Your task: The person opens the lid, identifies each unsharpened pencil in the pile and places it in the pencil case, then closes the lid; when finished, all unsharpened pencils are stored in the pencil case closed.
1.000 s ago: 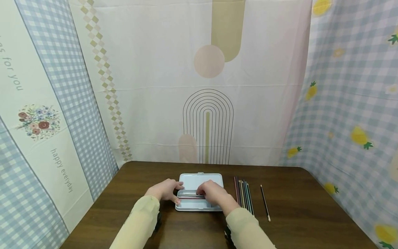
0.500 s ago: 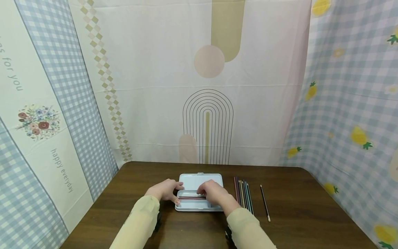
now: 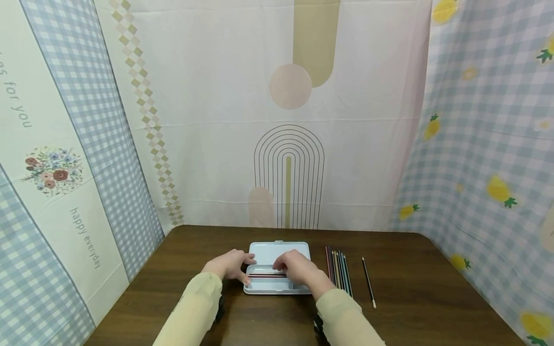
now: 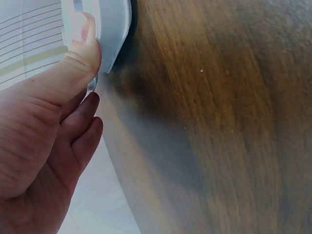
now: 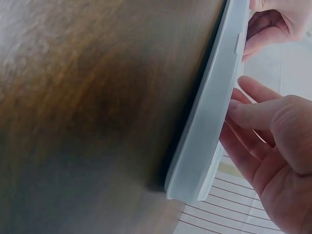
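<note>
A pale blue-white pencil case (image 3: 268,287) lies with its lid (image 3: 265,251) raised at the back of the brown table. Dark and red pencils (image 3: 266,276) lie lengthwise inside it. My left hand (image 3: 228,265) grips the case's left end; in the left wrist view its thumb (image 4: 83,51) presses on the rim. My right hand (image 3: 296,267) reaches over the case's right half with bent fingers. In the right wrist view, thumb and fingers of the right hand (image 5: 273,141) go behind the case's front wall (image 5: 209,107), so whether they pinch a pencil is hidden.
To the right of the case lies a row of several coloured pencils (image 3: 340,271). A single dark pencil with a pale end (image 3: 369,282) lies farther right. Printed cloth hangs behind the table (image 3: 415,288) and along both sides.
The pencils in the case were spread apart one second ago and now lie closer together, nearer the front. Both hands have stayed almost in place.
</note>
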Available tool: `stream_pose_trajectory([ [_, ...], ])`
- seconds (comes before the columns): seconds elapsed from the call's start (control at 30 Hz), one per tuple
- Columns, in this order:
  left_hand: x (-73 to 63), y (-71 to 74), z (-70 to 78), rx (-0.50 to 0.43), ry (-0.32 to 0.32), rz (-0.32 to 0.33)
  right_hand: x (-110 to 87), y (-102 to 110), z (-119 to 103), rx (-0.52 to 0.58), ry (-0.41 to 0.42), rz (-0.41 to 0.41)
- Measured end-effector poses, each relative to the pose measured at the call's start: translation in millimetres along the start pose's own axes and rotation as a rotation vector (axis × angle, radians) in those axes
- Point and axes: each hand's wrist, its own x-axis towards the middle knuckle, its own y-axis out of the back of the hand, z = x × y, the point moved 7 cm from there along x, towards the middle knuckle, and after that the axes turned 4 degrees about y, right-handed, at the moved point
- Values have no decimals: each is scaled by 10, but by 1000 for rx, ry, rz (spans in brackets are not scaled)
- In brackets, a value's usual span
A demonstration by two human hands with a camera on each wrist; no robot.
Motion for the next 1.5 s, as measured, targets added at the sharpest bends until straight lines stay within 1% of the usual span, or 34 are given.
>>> stream_pose_trajectory([
  [0.3, -12, -7, 19, 4, -7, -1, -68, 53, 58, 73, 32, 50],
  [0.5, -19, -3, 21, 3, -4, -3, -142, 111, 107, 136, 77, 93],
  [0.57, -16, -3, 16, 1, -1, -4, -175, 131, 134, 151, 71, 110],
  [0.7, -17, 6, 19, 2, -5, 2, -278, 174, 197, 208, 29, 135],
  [0.83, -24, -1, 16, 5, -15, 5, -431, 235, 277, 284, 17, 168],
  [0.93, -22, -10, 5, 19, -17, 1, -568, 310, 376, 326, 8, 190],
  [1.0, -20, -5, 9, 23, -18, 3, -658, 386, 472, 333, -19, 216],
  [1.2, -50, 22, 24, 19, -1, 3, -894, 626, 765, 349, -165, 307],
  [1.43, -60, 18, 15, 13, -1, 1, -1078, 712, 986, 367, -279, 315],
  [1.5, -59, 15, 16, 9, -7, 4, -1118, 717, 1027, 369, -298, 319],
])
